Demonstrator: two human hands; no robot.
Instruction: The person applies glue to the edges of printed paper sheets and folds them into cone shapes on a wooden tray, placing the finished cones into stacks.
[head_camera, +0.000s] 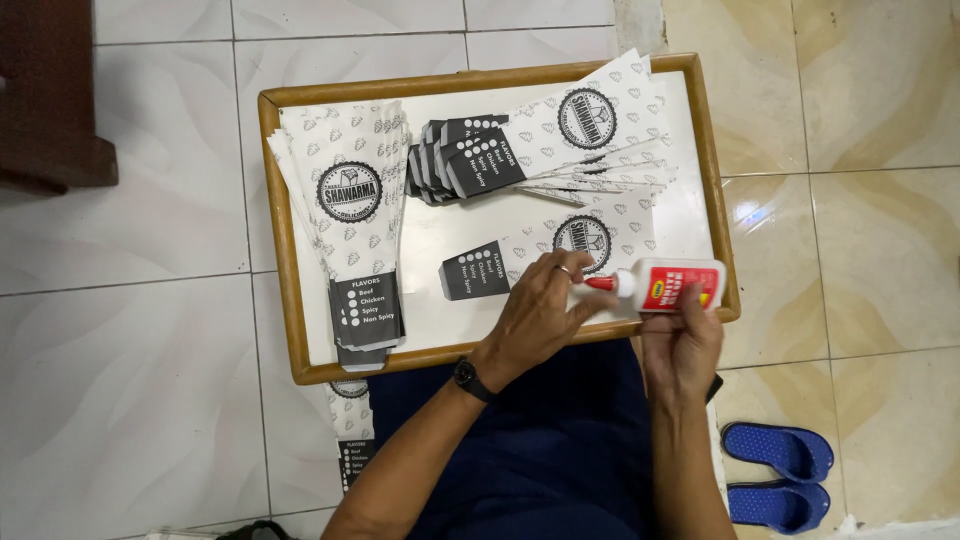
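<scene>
One head view looks almost straight down from above the person's lap, fairly near. The tray (282, 250) fills the far middle, tiled floor (130, 380) shows left and right, knees at the near edge.

Both forearms reach fwd from my lap, elbows bent. L hand (535, 310) palm down, fingers curled, ring on one finger, watch on wrist. R hand (685, 340) upright, fingers wrapped in a closed grip, thumb side toward L fingertips.

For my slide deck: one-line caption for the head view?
Right hand tips a glue bottle toward a printed paper wrapper pressed by the left hand.
</scene>
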